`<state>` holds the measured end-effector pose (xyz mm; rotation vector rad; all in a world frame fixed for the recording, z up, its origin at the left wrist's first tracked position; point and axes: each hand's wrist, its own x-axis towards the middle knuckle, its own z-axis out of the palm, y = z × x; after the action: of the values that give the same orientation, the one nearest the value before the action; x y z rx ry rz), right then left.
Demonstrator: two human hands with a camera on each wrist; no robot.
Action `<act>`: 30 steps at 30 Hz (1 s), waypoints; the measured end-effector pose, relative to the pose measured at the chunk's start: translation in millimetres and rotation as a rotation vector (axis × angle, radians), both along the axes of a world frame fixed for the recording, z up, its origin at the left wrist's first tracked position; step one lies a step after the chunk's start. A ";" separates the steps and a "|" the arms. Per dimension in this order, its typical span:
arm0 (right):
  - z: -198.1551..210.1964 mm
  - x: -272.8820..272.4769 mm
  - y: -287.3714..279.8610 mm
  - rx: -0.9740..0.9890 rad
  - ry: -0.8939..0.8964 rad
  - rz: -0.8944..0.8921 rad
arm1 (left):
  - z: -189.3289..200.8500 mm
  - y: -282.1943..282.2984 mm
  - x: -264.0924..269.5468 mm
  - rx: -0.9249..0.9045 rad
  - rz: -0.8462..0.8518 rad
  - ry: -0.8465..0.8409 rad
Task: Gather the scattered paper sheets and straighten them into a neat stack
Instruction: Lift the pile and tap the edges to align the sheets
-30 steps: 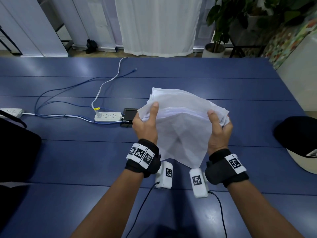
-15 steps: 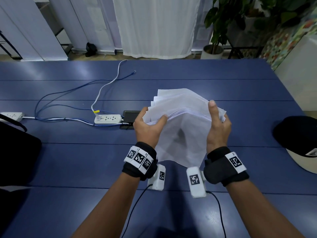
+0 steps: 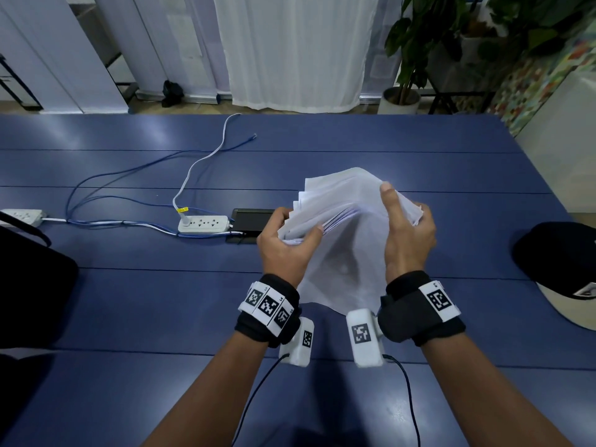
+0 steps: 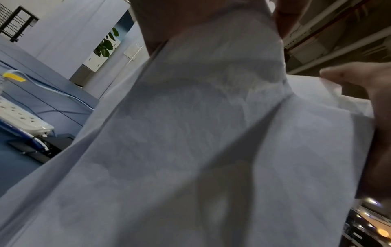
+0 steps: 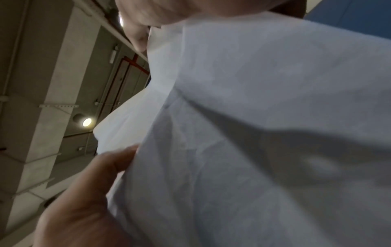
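Left hand [image 3: 283, 250]: thumb on top, fingers curled underneath, clamped on the left edge of the paper sheets [image 3: 342, 221]. Right hand [image 3: 408, 233]: thumb laid up along the top sheet, fingers wrapped behind the right edge, also gripping. Sheets held between both hands above the blue table [image 3: 129, 301], fanned and uneven at the far edges, one corner hanging down toward the wrists. Wrist views filled by paper underside; left hand's own fingers mostly hidden there. On the table left of the hands: white power strip [image 3: 203, 223], dark phone [image 3: 250, 221], blue cables [image 3: 106, 185]. Black cap [image 3: 558, 253] at right.
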<state>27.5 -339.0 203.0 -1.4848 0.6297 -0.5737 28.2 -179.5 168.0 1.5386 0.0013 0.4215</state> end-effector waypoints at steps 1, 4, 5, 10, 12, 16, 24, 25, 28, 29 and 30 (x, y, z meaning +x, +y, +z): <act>1.3 2.0 -0.9 0.016 0.022 -0.020 | -1.3 0.4 -1.1 -0.005 0.008 -0.008; 2.1 5.2 -3.7 0.027 0.055 -0.044 | -2.5 3.8 -3.0 -0.040 0.026 0.000; 2.7 4.6 -3.6 0.017 0.048 -0.038 | -1.4 4.7 -3.4 -0.057 0.027 0.002; 0.5 2.1 0.3 -0.024 0.018 -0.024 | 5.3 4.5 -4.3 -0.095 0.087 -0.037; -0.7 2.0 0.7 -0.014 0.015 -0.040 | 6.8 2.2 -2.1 -0.132 0.116 -0.009; 3.3 -0.4 -0.3 0.028 0.005 -0.022 | 6.6 2.7 0.6 -0.139 0.166 0.041; 2.4 1.6 -2.6 -0.022 0.017 -0.014 | 11.4 4.5 5.2 -0.052 0.196 0.028; 1.2 0.5 -2.5 -0.035 0.003 -0.009 | 10.7 5.3 5.8 -0.061 0.192 0.040; -2.6 -3.9 -3.4 -0.078 -0.035 0.019 | 12.7 5.0 8.1 -0.098 0.156 0.085; -3.2 -5.1 -3.6 -0.088 -0.040 0.029 | 13.5 4.4 8.4 -0.108 0.146 0.103; -3.7 -5.9 -3.9 -0.092 -0.043 0.035 | 14.5 4.4 8.4 -0.114 0.145 0.121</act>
<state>21.6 -342.8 199.3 -1.5622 0.5492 -0.6125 36.6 -175.1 182.5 1.4544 0.2287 0.4351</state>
